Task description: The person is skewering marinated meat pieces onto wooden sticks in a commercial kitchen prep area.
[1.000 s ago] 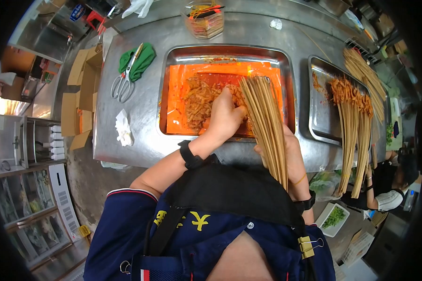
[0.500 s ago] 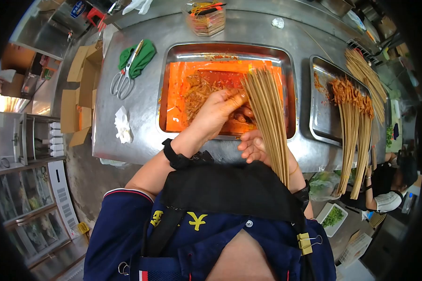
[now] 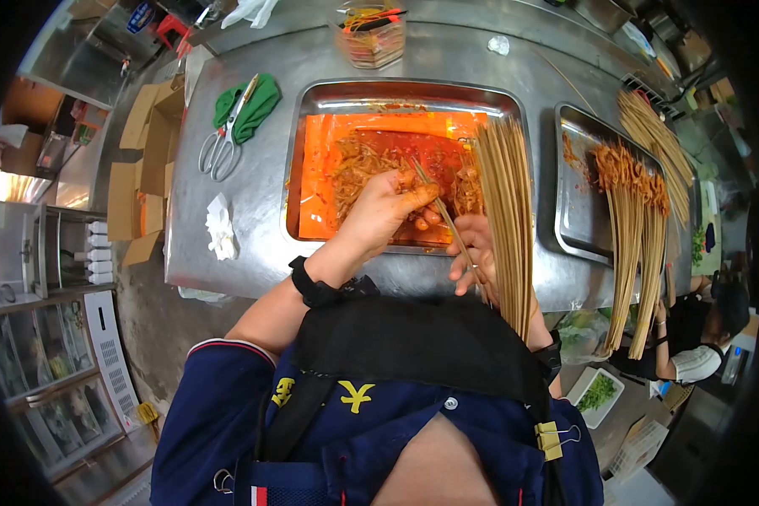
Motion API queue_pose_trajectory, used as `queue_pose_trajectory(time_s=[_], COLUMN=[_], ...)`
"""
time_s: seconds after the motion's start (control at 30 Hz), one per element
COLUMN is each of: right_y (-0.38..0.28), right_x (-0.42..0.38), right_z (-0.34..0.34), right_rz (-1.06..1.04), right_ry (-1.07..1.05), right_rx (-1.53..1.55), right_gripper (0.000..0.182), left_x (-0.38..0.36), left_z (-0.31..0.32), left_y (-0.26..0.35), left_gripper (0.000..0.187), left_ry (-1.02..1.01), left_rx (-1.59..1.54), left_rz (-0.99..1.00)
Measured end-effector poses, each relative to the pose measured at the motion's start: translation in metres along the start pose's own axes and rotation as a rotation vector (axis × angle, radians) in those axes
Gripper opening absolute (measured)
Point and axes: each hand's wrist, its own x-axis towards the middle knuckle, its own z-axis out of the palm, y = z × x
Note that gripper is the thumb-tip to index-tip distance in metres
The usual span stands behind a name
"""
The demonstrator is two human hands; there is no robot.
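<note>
My left hand [image 3: 394, 207], smeared with orange sauce, is closed with thumb and fingers on thin bamboo skewers [image 3: 449, 221] whose tips point up over the tray. My right hand [image 3: 474, 251] is partly hidden behind a thick bundle of bamboo skewers [image 3: 508, 223], which stands along its palm and forearm. Its curled fingers lie close to the lower part of the thin skewers. Beneath my hands, a metal tray [image 3: 413, 86] contains an opened orange bag [image 3: 316, 181]. Shredded, sauce-coated food [image 3: 358, 173] lies on the bag in red oil.
A second tray [image 3: 575, 215] on the right holds loaded skewers [image 3: 628, 223], with loose skewers [image 3: 656, 131] beyond. Scissors [image 3: 219, 152], a green cloth [image 3: 257, 108] and crumpled tissue [image 3: 220, 228] lie left. A clear container [image 3: 369, 38] stands behind. Another person [image 3: 691, 337] is at right.
Thin skewers now stretch from my left hand towards my right. The big bundle has shifted right and stands more upright, and my right hand has moved slightly right and up.
</note>
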Motion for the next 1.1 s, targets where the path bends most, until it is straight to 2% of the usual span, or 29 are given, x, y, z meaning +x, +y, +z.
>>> queue_pose_trajectory(time_s=[0.1, 0.3, 0.53, 0.7, 0.83, 1.0, 1.1], right_y=[-0.012, -0.021, -0.02, -0.024, -0.03, -0.021, -0.013], right_x=[-0.005, -0.011, -0.013, -0.011, -0.004, 0.003, 0.001], right_z=[0.009, 0.016, 0.012, 0.016, 0.024, 0.014, 0.0], right_rz=[0.071, 0.107, 0.116, 0.106, 0.12, 0.066, 0.066], right_ry=[0.163, 0.231, 0.197, 0.169, 0.165, 0.133, 0.133], right_rx=[-0.157, -0.173, -0.149, -0.22, -0.097, 0.124, 0.219], right_gripper=[0.034, 0.033, 0.036, 0.035, 0.034, 0.032, 0.033], left_x=[0.001, 0.0, 0.0, -0.001, -0.005, -0.011, -0.013], left_z=[-0.002, 0.003, 0.003, 0.001, -0.005, -0.052, -0.086], left_y=[0.0, 0.001, -0.003, -0.005, 0.009, 0.024, 0.017], left_gripper=[0.016, 0.017, 0.018, 0.019, 0.019, 0.019, 0.018], left_ry=[-0.017, -0.003, 0.017, 0.028, 0.01, 0.34, 0.457], left_rx=[-0.009, -0.019, -0.044, 0.029, 0.021, 0.057, 0.307], left_rz=[0.019, -0.003, -0.008, 0.036, 0.095, 0.162, 0.151])
